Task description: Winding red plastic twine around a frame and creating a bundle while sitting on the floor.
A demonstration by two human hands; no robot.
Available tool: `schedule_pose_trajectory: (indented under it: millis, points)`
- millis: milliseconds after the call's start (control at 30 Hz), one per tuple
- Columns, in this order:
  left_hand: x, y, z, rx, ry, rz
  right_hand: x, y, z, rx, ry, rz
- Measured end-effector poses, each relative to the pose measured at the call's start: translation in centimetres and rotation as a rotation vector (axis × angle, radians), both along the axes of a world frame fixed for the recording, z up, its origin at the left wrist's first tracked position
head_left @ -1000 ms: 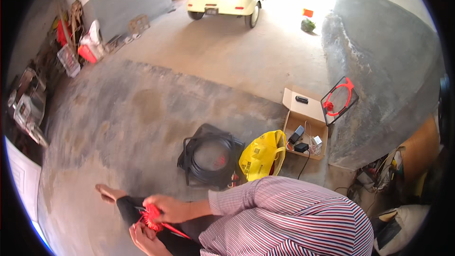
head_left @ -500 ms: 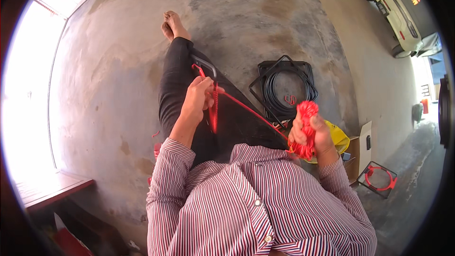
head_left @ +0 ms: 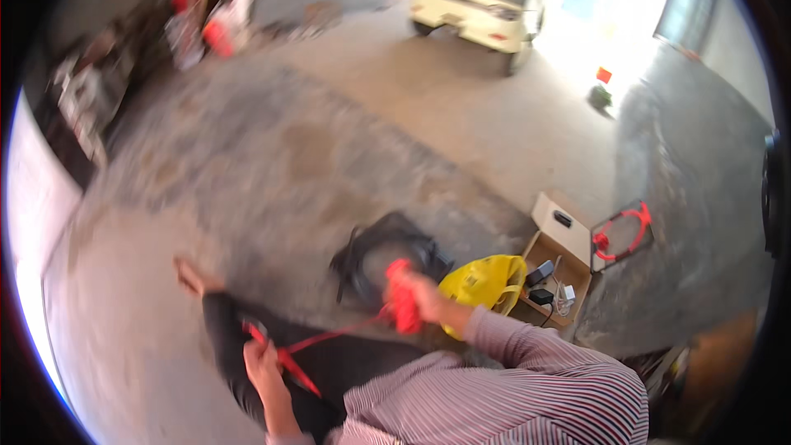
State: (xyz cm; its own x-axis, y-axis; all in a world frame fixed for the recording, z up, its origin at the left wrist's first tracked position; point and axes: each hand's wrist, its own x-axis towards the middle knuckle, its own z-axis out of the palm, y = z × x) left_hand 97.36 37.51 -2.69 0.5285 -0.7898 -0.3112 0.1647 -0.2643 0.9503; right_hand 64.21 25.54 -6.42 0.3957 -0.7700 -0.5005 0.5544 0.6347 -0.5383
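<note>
At the lower left my left hand [head_left: 262, 360] is closed around a slim piece wrapped in red cord [head_left: 301, 372], held over my dark trouser leg [head_left: 350, 363]. Its exact kind is blurred. From there a taut red strand [head_left: 329, 333] runs across to a thick red cord bundle [head_left: 401, 298]. My right hand [head_left: 425, 295] grips that bundle, fingers wrapped about it, above the near side of a coil of dark hose or cable on a black frame [head_left: 362, 247]. Motion smears both hands somewhat.
Right of the coil lie a yellow bag [head_left: 482, 284] and an open cardboard box [head_left: 544, 249] with chargers and cables. Beyond it stands a black frame with a red ring [head_left: 626, 235]. A pale vehicle [head_left: 470, 21] is parked at the back; clutter [head_left: 99, 82] lines the far left.
The view has swung to the right and upward, bringing the vehicle and box further in. Both hands keep their hold, and the red strand still stretches between them.
</note>
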Motion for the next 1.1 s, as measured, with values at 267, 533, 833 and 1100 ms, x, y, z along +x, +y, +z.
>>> schedule_pose_trajectory:
  millis: [267,533,833,1100]
  points:
    - [-9.1,-0.2,5.6,-0.462,-0.527,-0.474,11.4,1.6,9.2,-1.510,0.438,0.314]
    - [-3.8,-0.1,10.9,-0.523,0.349,-0.170,13.3,3.2,7.4,-0.491,-0.595,0.817]
    - [3.3,-2.7,8.6,-0.468,-1.840,-0.313,16.4,-3.6,7.7,-0.936,0.254,0.557]
    - [2.1,-5.8,0.9,0.078,-1.606,-0.188,20.6,-2.3,5.8,-1.312,0.780,0.670]
